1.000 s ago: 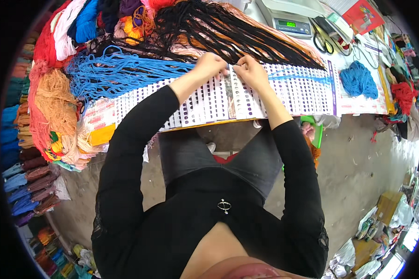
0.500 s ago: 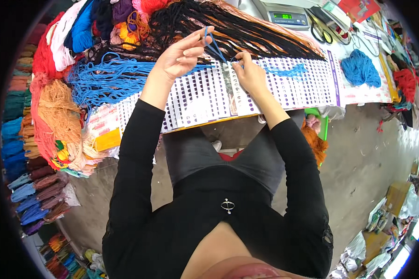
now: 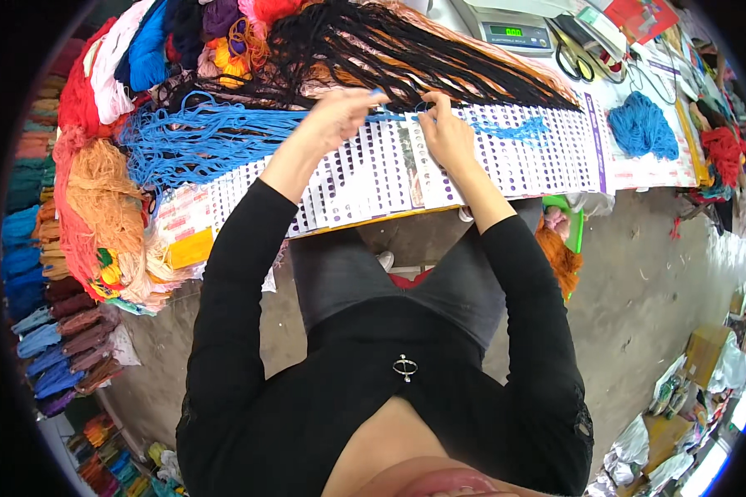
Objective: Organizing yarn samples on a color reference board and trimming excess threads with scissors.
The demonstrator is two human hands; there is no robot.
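Note:
White cards (image 3: 331,186) punched with rows of holes lie along the table's near side. Above them my left hand (image 3: 333,124), slightly blurred, is closed with blue yarn at its fingertips. My right hand (image 3: 449,139) rests on the cards, thumb and forefinger pinched at the upper edge; the blue yarn there is partly hidden. Blue yarn strands (image 3: 514,128) trail out to the right of that hand. A long spread of blue yarn (image 3: 199,145) lies left of my left hand, its end reaching under the wrist.
Black yarn (image 3: 472,70) stretches across the table behind the cards. Orange yarn (image 3: 108,195) and other coloured hanks crowd the left. At right sit a digital scale (image 3: 514,37), scissors (image 3: 576,62) and a blue yarn bundle (image 3: 642,124). A green basket (image 3: 578,228) stands below the edge.
My left hand has come down from its raised position toward the cards, its fingers closing together, and the lifted blue loop has dropped. My right hand has stayed nearly in place.

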